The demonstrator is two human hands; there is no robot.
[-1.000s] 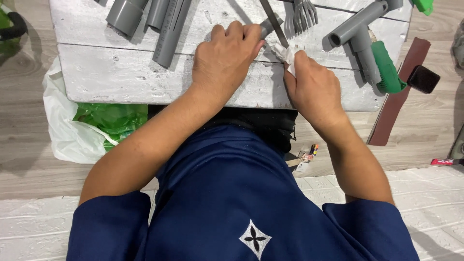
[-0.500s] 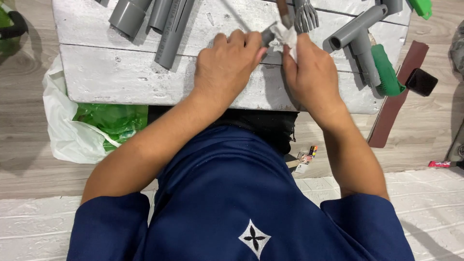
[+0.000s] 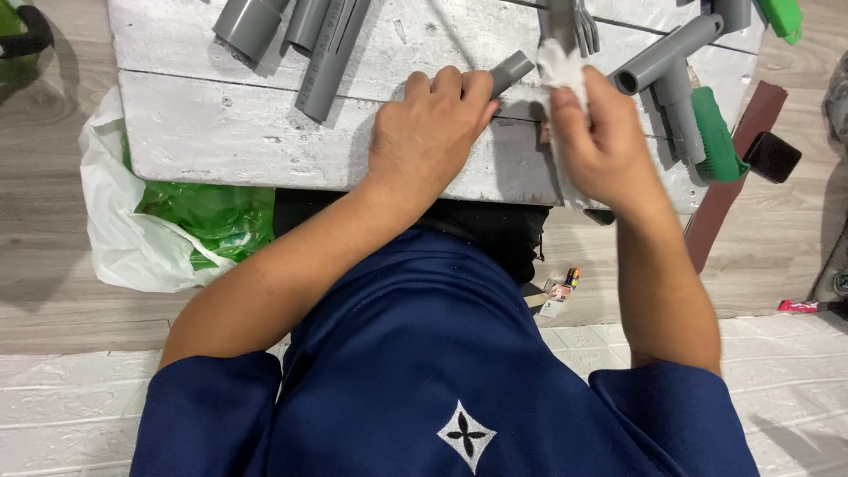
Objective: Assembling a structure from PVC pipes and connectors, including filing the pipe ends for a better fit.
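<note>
My left hand (image 3: 428,132) rests on a white wooden board (image 3: 247,132) and grips a short grey pipe piece (image 3: 512,69) whose end sticks out past my fingers. My right hand (image 3: 601,141) holds a small white rag (image 3: 558,66), lifted just to the right of that pipe end. A grey metal fork (image 3: 579,22) lies right behind the rag. Both forearms come out of dark blue sleeves.
Several grey pipes (image 3: 305,40) lie at the board's back left, and a grey pipe assembly (image 3: 667,57) with a green-handled tool (image 3: 715,132) at the right. A white and green plastic bag (image 3: 168,221) sits on the floor at left. A brown strip (image 3: 729,190) leans at right.
My right hand has lifted with the rag, away from the pipe end and up toward the fork. My left hand has stayed on the pipe.
</note>
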